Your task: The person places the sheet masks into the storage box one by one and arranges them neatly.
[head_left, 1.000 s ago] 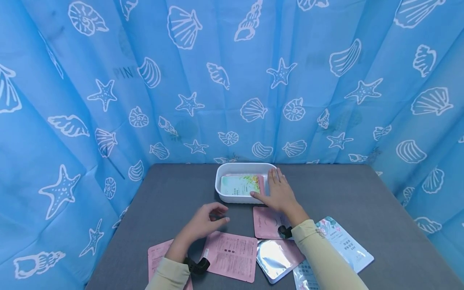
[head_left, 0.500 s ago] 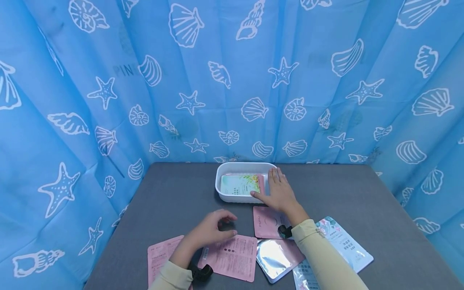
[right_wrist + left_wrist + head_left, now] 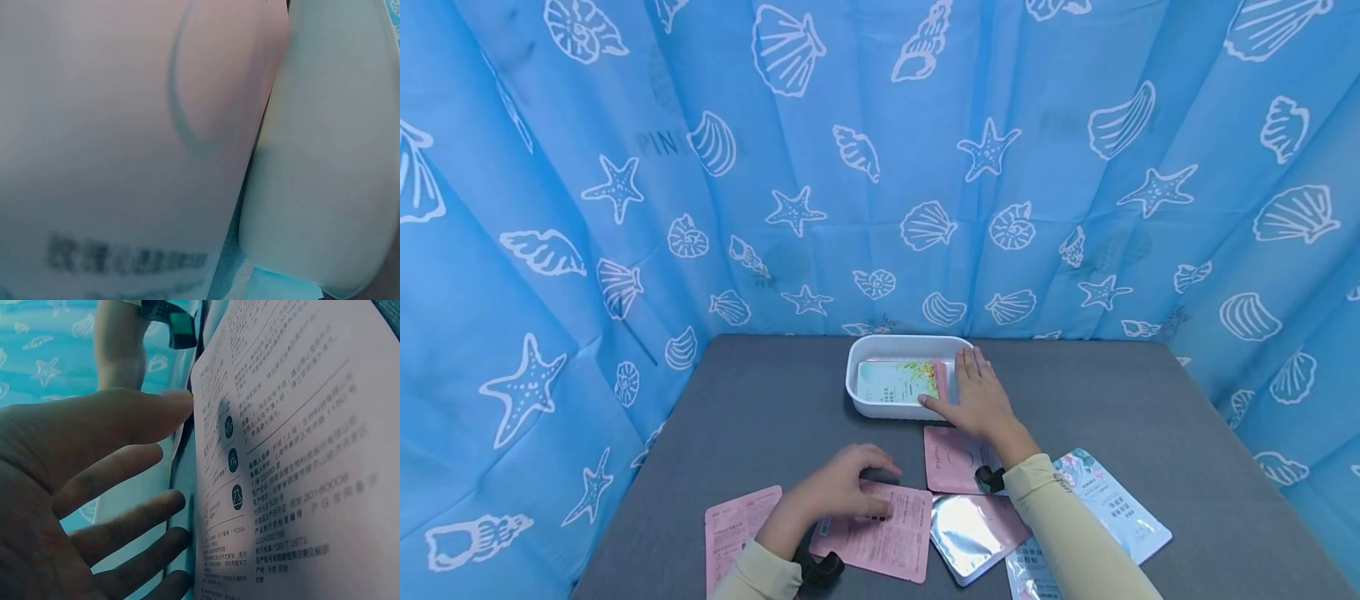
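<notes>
Over a pink sheet mask packet (image 3: 906,540) hovers my left hand (image 3: 842,483), fingers loosely bent. In the left wrist view, the thumb tip of that hand (image 3: 94,456) is at the edge of the printed packet (image 3: 281,450); firm contact cannot be told. My right hand (image 3: 973,400) rests with straight fingers on the right end of a white plastic bin (image 3: 859,375), thumb over its front rim. A green-and-white packet (image 3: 891,382) lies inside on a pink one. The right wrist view shows a pink packet (image 3: 112,125) beside the bin's wall (image 3: 325,137).
Another pink packet (image 3: 943,458) lies under the right wrist. A silver-and-pink packet (image 3: 970,533) and light blue packets (image 3: 1120,512) are near the right forearm. A further pink packet (image 3: 733,521) lies at left. A blue shell-print curtain (image 3: 880,208) hangs behind the grey table (image 3: 760,400).
My left hand has moved right and toward the near side, coming over the middle pink packet. The right hand has stayed on the bin.
</notes>
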Available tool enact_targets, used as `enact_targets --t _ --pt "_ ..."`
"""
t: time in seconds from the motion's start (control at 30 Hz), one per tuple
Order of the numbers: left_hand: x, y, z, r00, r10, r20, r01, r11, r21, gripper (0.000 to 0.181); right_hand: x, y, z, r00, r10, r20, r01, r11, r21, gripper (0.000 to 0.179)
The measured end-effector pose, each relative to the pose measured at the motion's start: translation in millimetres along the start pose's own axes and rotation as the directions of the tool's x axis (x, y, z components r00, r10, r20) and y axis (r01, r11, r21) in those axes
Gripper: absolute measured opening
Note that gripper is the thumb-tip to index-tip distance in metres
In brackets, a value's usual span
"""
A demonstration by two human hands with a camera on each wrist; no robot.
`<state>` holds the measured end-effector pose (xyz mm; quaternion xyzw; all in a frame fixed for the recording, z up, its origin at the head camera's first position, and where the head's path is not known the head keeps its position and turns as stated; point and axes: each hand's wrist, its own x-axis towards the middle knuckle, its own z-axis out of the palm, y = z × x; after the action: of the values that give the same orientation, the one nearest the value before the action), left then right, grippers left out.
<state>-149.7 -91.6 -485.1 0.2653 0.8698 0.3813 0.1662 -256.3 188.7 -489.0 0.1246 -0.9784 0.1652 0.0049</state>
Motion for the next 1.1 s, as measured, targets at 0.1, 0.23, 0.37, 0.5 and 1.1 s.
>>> enact_targets --t 0.1,0.23,0.37,0.5,1.1 --pt "0.1 1.7 0.2 1.000 0.000 0.010 0.000 1.000 0.025 0.040 -0.4 0.0 -0.5 1.000 0.001 0.003 -0.001 1.000 0.001 0.122" --pt "-0.3 3.6 0.3 1.000 -0.011 0.023 0.010 0.999 0.040 0.040 -0.6 1.0 -0.2 1.000 0.001 0.002 -0.001 1.000 0.007 0.123" --pt "-0.9 5.6 0.2 0.999 -0.016 0.032 0.015 0.999 0.044 0.041 -0.9 1.1 0.0 1.000 0.001 0.003 -0.001 1.000 0.007 0.123" --pt "-1.9 8.4 0.0 0.999 -0.016 0.042 0.014 0.998 0.060 0.042 -1.0 1.2 -0.3 1.000 0.001 0.006 -0.001 1.000 0.006 0.123" --pt "-3.6 9.6 3.5 0.996 -0.054 0.067 0.048 0.996 0.082 0.041 -2.5 0.0 -1.8 1.000 -0.005 -0.006 0.005 1.000 0.014 0.122"
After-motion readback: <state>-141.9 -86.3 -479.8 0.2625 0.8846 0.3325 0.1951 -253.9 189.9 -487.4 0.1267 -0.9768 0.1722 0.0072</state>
